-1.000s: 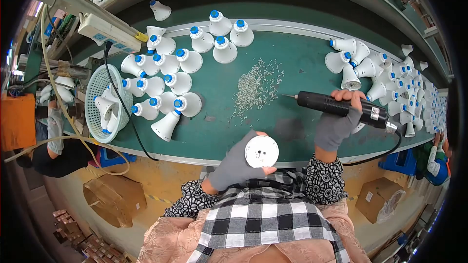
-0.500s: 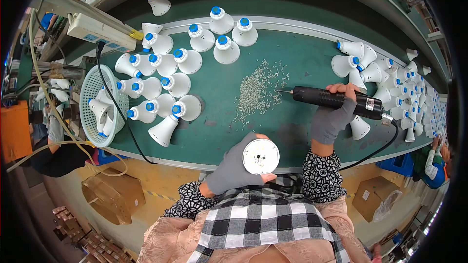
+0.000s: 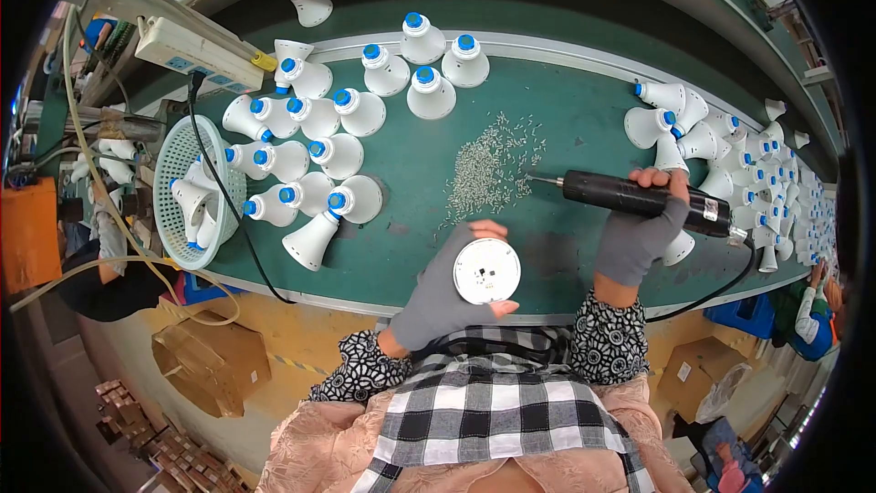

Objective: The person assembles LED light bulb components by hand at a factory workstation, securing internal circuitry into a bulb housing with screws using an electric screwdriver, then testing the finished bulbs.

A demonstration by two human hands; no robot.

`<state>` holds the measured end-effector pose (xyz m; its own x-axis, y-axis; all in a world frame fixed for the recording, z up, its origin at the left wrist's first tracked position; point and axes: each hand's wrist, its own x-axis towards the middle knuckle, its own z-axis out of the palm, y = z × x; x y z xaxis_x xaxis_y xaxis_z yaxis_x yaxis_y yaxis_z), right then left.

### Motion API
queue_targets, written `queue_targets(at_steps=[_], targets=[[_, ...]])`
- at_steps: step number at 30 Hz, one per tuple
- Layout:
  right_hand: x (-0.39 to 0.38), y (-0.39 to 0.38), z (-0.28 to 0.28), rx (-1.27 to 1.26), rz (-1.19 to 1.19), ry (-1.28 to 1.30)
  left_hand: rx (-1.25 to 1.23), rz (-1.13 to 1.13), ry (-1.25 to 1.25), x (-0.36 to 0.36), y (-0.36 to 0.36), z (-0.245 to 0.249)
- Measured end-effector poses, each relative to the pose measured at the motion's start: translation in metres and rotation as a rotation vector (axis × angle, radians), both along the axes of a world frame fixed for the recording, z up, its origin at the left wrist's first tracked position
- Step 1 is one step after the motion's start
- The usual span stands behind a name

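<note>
My left hand [image 3: 436,296], in a grey fingerless glove, is wrapped round a white lamp housing [image 3: 487,281]. Its round face is turned up, with a few small dark components at the centre. My right hand [image 3: 646,226], gloved the same way, grips a black electric screwdriver [image 3: 610,192] held level over the bench. The screwdriver's bit points left, its tip at the right edge of a loose heap of small silvery screws [image 3: 489,168] in this view. A cord runs from the tool's rear end.
White lamp housings with blue caps [image 3: 365,197] stand and lie at the left; many more [image 3: 703,141] crowd the right. A pale green basket [image 3: 162,184] holds several. A power strip [image 3: 196,53] is at upper left. Cartons [image 3: 217,361] sit on the floor. Another person [image 3: 810,324] is at far right.
My left hand has moved slightly up with the lamp housing. My right hand and the screwdriver have shifted a little right and down. The bench view has shifted slightly.
</note>
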<state>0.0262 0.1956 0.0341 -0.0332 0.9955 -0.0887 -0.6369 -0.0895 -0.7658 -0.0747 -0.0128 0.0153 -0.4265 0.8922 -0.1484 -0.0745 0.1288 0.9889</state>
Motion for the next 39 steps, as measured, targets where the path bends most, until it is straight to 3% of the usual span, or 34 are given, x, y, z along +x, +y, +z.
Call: queue_targets(at_steps=[3,7,15,22,30,39], targets=[[0.018,0.004,0.01,-0.09,0.018,0.077,0.017,-0.049,0.2,-0.004,0.009,0.009],[0.039,-0.002,0.02,-0.172,0.073,0.215,0.038,-0.115,0.136,0.0,0.015,0.021],[0.052,-0.02,0.037,-0.162,0.093,0.239,0.053,-0.182,0.123,0.01,0.012,0.041],[0.059,-0.026,0.04,-0.115,0.157,0.269,0.018,-0.192,0.403,0.017,0.002,0.049],[0.061,-0.037,0.053,0.036,0.231,0.254,0.095,-0.208,0.682,0.021,-0.006,0.038],[0.063,-0.035,0.059,0.314,0.424,0.295,0.152,-0.278,0.738,0.021,-0.009,0.036]])
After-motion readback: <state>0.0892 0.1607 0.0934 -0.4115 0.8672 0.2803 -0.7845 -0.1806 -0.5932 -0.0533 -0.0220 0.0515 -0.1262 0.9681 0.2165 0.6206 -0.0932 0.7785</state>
